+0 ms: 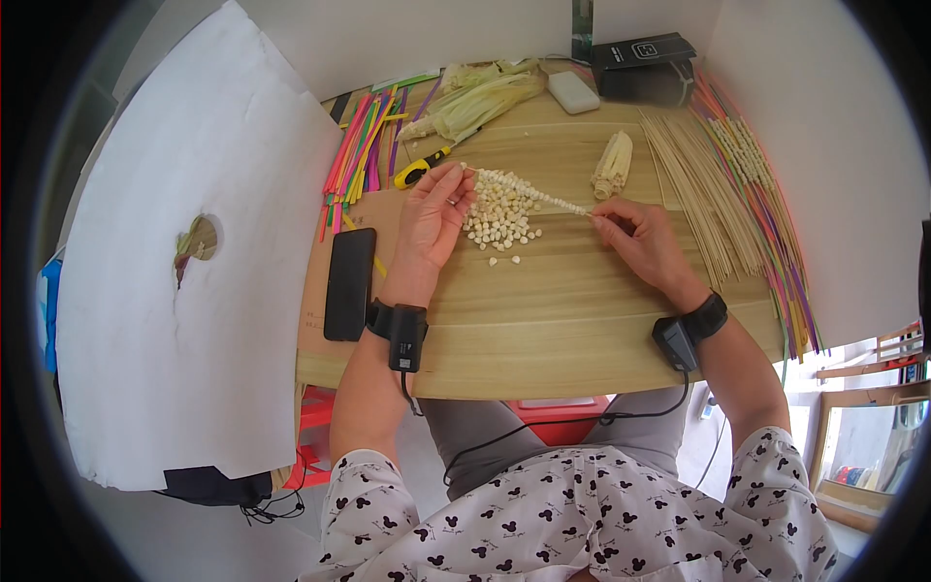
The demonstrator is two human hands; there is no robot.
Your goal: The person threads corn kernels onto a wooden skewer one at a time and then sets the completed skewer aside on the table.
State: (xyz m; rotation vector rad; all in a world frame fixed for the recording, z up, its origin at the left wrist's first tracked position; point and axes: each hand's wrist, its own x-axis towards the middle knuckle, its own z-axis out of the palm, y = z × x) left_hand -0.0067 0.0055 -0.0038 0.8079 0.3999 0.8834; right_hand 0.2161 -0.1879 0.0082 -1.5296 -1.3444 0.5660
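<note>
A thin stick strung with pale corn kernels (pixel 543 197) spans between my two hands above the wooden table (pixel 524 339). My right hand (pixel 635 238) pinches its right end between thumb and fingers. At its left end, my left hand (pixel 438 215) has thumb and forefinger pressed together, close to the tip. Whether a kernel is in that pinch is too small to tell. Beneath the stick, beside my left hand, lies a pile of loose kernels (pixel 499 218), with two kernels apart toward me.
Phone (pixel 349 284), yellow-black tool (pixel 422 167) and coloured strips (pixel 361 145) lie left. Husks (pixel 475 102), a white case (pixel 573 92) and black box (pixel 643 68) stand behind. Right are a cob (pixel 613 167), bare sticks (pixel 703 194) and kernel-covered sticks (pixel 742 150).
</note>
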